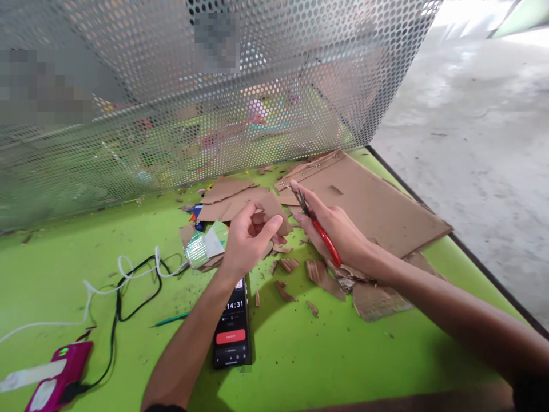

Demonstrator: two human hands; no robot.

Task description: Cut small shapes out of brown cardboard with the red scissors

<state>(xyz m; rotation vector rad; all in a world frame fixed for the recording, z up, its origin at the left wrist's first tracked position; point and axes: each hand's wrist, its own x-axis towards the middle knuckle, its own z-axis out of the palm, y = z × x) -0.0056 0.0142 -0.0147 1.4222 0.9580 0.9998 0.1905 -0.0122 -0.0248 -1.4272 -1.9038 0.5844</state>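
Brown cardboard piece (274, 209) sits pinched in the left hand (249, 237) above the green table (300, 355), thumb and fingers closed on its lower edge. The right hand (338, 234) is wrapped round red-handled scissors (319, 232), blades touching the piece's right edge, just beside the left fingertips. Cardboard scraps (319, 274) lie below, a phone (231, 332) under the left wrist. As I judge it, the blades are near enough to nick those fingertips on a slip, or the small piece could twist free

Digits "14:31" on the screen of the black phone (232, 329); label on its red button (230, 337) illegible.
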